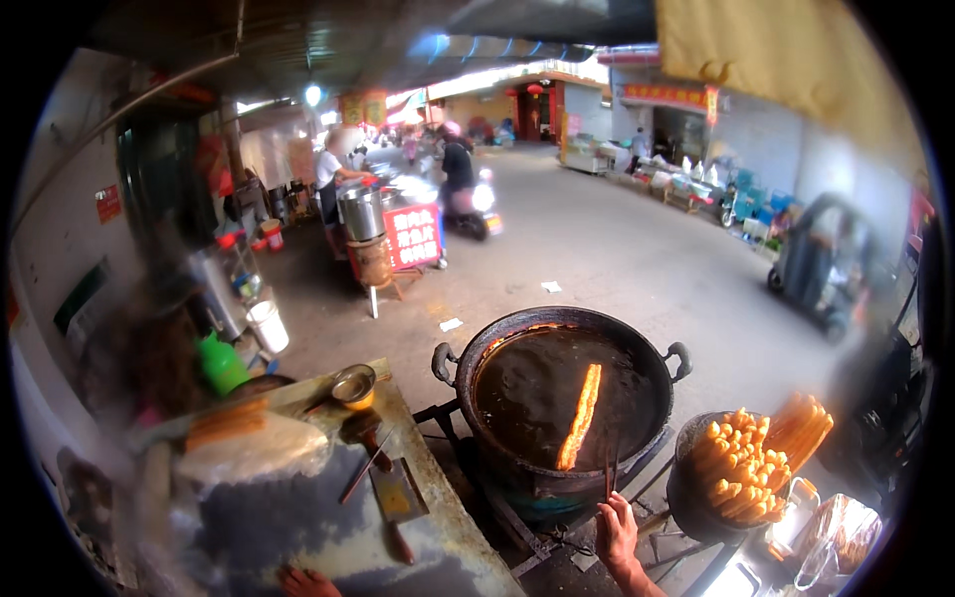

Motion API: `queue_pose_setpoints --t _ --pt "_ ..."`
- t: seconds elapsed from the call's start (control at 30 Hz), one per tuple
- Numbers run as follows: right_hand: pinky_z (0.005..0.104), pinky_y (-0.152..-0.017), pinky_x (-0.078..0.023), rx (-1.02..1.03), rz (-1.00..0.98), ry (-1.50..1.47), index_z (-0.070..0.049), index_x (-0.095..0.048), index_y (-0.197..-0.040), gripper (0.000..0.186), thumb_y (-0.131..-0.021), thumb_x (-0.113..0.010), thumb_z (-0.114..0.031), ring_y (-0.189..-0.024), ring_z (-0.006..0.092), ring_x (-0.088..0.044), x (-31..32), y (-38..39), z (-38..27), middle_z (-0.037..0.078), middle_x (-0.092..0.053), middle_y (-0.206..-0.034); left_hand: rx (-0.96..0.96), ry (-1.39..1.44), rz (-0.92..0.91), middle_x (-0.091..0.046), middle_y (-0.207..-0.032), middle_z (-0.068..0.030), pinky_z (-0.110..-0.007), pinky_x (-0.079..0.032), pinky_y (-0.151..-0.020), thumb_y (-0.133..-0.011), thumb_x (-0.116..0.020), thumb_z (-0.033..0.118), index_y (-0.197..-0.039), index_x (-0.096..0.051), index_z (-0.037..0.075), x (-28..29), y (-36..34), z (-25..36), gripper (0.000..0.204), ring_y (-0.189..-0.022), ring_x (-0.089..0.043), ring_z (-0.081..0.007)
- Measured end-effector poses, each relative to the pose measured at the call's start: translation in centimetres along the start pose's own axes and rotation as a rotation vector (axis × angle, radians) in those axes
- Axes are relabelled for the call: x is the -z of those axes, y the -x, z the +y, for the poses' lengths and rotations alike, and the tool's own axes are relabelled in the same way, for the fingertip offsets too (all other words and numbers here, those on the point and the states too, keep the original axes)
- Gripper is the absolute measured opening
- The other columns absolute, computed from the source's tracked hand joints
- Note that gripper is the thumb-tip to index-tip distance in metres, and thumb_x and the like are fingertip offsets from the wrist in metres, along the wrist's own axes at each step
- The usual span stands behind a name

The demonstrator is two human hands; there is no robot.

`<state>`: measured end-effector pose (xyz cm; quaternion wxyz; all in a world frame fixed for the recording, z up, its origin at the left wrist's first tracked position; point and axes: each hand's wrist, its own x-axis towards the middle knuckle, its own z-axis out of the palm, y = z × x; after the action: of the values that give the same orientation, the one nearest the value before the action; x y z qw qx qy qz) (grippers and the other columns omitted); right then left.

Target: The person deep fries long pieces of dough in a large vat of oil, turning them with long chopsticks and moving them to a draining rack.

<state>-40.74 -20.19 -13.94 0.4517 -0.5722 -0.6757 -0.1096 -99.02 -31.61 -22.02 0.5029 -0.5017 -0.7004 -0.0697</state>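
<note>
A wide black wok (557, 318) of dark oil stands in front of me, with one long golden fried dough stick (579, 418) in it. My right hand (618, 527) is closed around a pair of long dark chopsticks (610, 473) at the wok's near right rim. Their tips reach over the oil, to the right of the dough stick and apart from it. At the lower edge, my left hand (308, 584) lies on the floured worktable (448, 537), only partly in view, its fingers seemingly laid out flat. To the wok's right, a round container holds many fried dough sticks (741, 463).
On the table are a broad-bladed cleaver (400, 495), a thin stick (366, 468), a metal bowl (354, 386) and a plastic-covered pale mass (254, 448). Plastic bags (841, 532) sit at lower right. Beyond are a food cart (413, 237), a scooter rider (460, 179) and a blurred vehicle (826, 264).
</note>
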Motion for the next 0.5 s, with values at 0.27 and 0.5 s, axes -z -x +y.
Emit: queue_pose_setpoints --t 0.27,0.5 --pt "0.0438 -0.090 -0.059 -0.058 0.006 -0.008 -0.006 -0.069 -0.110 0.028 -0.084 -0.073 0.005 -0.114 0.0390 -0.067 -0.4 0.8 0.6 0.022 -0.065 -0.116 0.025 -0.057 0.020 -0.069 -0.108 -0.0181 -0.056 -0.053 -0.089 -0.102 -0.051 0.022 -0.114 -0.071 0.005 -3.5 3.8 -0.4 0.029 -0.103 -0.066 -0.0384" --pt "0.0420 -0.092 -0.060 -0.047 0.012 -0.017 -0.005 -0.070 -0.110 0.023 -0.088 -0.074 0.002 -0.116 0.0371 -0.068 -0.8 0.6 0.8 0.018 -0.067 -0.113 -0.067 -0.071 -0.003 -0.069 -0.103 -0.0225 -0.062 -0.054 -0.093 -0.100 -0.054 0.021 -0.107 -0.071 0.001 4.4 -2.8 0.0 0.027 -0.100 -0.068 -0.0420"
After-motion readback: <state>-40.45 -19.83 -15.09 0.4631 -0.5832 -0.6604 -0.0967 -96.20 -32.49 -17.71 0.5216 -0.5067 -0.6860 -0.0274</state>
